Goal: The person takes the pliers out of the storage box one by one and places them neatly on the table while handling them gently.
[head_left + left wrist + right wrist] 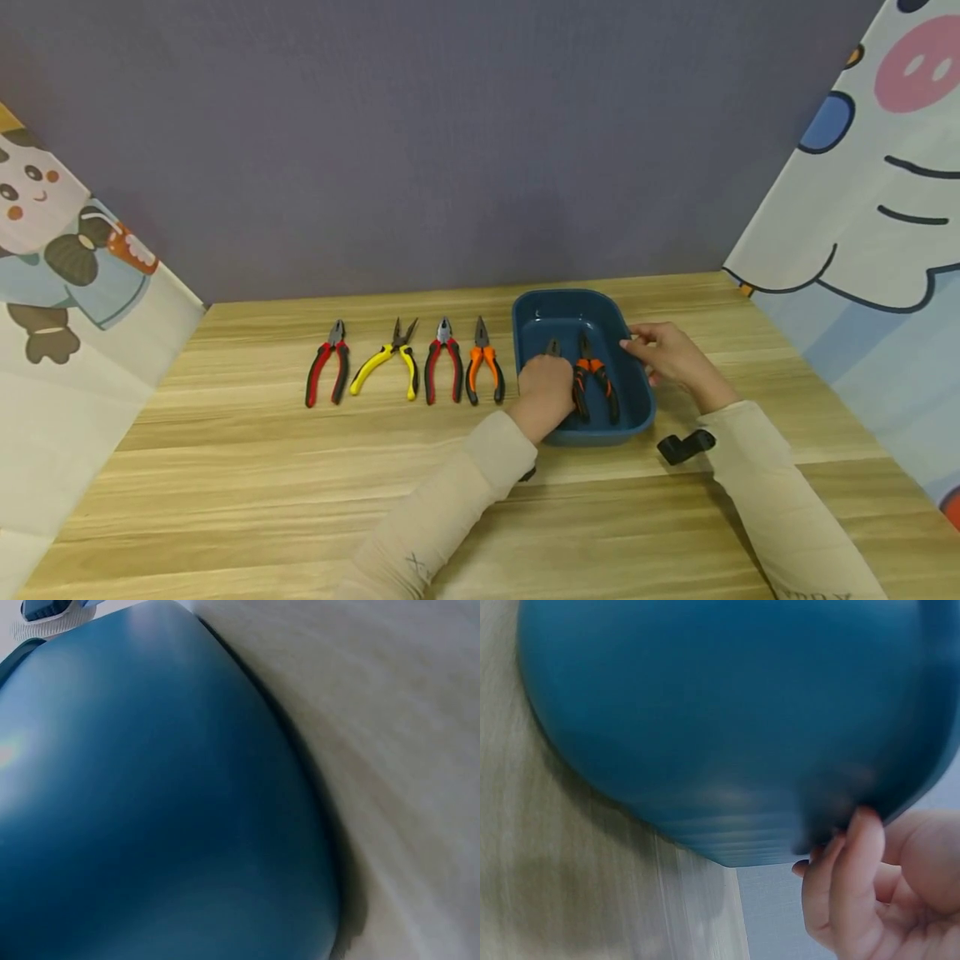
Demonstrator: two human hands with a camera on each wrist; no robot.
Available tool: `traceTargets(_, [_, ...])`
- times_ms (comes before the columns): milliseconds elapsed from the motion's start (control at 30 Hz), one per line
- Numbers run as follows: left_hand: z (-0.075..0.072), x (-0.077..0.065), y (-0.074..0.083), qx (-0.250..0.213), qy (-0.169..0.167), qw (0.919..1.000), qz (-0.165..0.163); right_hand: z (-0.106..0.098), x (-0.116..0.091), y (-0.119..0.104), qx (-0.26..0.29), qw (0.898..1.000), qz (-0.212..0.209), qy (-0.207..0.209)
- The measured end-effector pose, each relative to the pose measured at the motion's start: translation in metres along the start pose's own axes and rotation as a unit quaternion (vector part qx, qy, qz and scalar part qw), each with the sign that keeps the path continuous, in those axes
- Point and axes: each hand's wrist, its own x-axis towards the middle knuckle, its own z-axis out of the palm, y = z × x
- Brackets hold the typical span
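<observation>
A blue plastic basin (588,302) stands on the table, its outer wall (165,795) filling much of the left wrist view. My left hand (546,392) reaches inside it with curled fingers and grips pliers (552,346); only their grey tips show past the knuckles, the handles being hidden. Beside that hand, long-nose pliers with orange-and-black handles (595,379) lie on the basin floor, tips pointing away. At the basin's right side my right hand (663,358) pinches the rim, thumb over the edge and fingers (851,870) against the outer wall.
Left of the basin lie red-and-black pliers (327,365), yellow-handled pliers (387,361) with spread tips, more red-and-black pliers (443,362) and orange-handled long-nose pliers (484,362), in a row. A grey panel (450,167) rises behind the wooden table (262,483).
</observation>
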Motion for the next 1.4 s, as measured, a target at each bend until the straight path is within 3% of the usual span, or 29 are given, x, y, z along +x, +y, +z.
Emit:
traceTargets(267, [-0.0001, 0.0014, -0.0017, -0.010, -0.002, 0.9999, -0.012, 0.0006, 0.0023, -0.0018, 0.002, 1.000, -0.007, 0.002])
traceTargets(667, [-0.0010, 0.0007, -0.0041, -0.015, 0.013, 0.9997, 0.012, -0.0013, 0.0035, -0.0047, -0.010, 1.000, 0.003, 0.002])
traceTargets(967, [-0.0026, 0.0050, -0.0047, -0.046, 0.003, 0.9989, 0.013, -0.0023, 0.0026, -0.0064, -0.005, 1.000, 0.004, 0.001])
traceTargets(1133, [-0.0019, 0.0068, -0.0040, -0.040, 0.003, 0.9988, 0.027, -0.0028, 0.0028, -0.0051, -0.008, 1.000, 0.006, 0.004])
traceTargets(1400, [0.0017, 0.0096, -0.0019, -0.043, -0.010, 0.9988, 0.022, -0.0011, 0.0005, -0.0014, -0.008, 1.000, 0.011, -0.001])
